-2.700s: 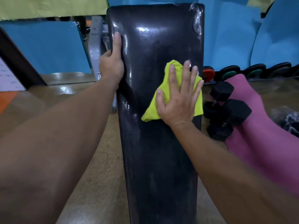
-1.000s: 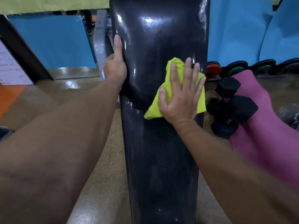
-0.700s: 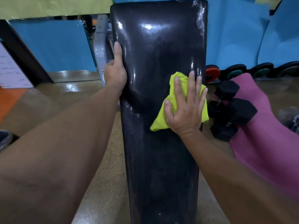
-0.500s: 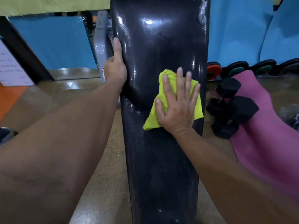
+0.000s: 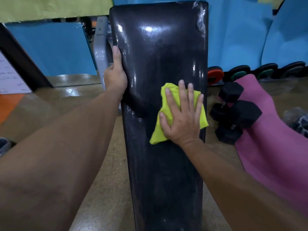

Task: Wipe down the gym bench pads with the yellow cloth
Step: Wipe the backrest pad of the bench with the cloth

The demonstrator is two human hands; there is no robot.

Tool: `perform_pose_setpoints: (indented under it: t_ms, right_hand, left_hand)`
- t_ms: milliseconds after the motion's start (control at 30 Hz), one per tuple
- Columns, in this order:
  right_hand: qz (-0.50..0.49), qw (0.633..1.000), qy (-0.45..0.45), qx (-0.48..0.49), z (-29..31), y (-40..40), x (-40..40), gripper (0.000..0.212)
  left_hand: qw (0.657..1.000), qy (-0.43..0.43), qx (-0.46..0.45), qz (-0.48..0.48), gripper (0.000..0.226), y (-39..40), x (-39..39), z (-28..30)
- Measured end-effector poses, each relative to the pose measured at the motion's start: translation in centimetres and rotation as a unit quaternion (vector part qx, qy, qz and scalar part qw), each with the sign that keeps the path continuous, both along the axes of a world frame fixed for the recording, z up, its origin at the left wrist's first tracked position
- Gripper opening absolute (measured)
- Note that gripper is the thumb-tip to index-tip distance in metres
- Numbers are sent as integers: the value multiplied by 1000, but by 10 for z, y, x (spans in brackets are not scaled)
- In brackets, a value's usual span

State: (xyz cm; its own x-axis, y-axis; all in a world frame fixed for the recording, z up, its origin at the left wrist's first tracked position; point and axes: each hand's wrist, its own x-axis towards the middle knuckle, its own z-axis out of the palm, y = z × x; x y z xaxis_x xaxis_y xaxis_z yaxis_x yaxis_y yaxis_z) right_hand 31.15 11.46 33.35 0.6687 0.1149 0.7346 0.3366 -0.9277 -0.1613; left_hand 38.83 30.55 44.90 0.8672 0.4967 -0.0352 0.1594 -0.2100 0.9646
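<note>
A long black glossy bench pad (image 5: pixel 160 52) runs from the bottom of the view up to the top centre. On its right half lies the crumpled yellow cloth (image 5: pixel 166 104), pressed flat under my right hand (image 5: pixel 181 119) with fingers spread. My left hand (image 5: pixel 115 77) grips the pad's left edge, thumb lying along the top surface and fingers wrapped underneath, hidden. The cloth's lower corner pokes out left of my right palm.
Black hex dumbbells (image 5: pixel 235 114) lie on the floor right of the bench beside a pink mat (image 5: pixel 273 144). Round weight plates (image 5: pixel 215 75) line the base of blue mats (image 5: pixel 236 35). A grey bench frame post (image 5: pixel 100 47) stands behind my left hand.
My right hand has slid the cloth around the pad's right half, down from higher up, then left, and now back to the right edge. My left hand kept its grip.
</note>
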Motion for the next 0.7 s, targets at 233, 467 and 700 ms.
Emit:
perform_pose_setpoints:
  t_ms: [233, 467, 700]
  right_hand:
    - [-67, 995, -4, 74, 30, 17, 21, 70]
    - [12, 999, -7, -31, -3, 4, -3, 66]
    - [-52, 993, 31, 103, 18, -14, 14, 72]
  left_hand:
    - [1000, -7, -10, 5, 55, 0, -2, -1]
    - [1000, 10, -9, 7, 58, 0, -1, 3]
    - [1000, 5, -25, 2, 56, 1, -4, 0]
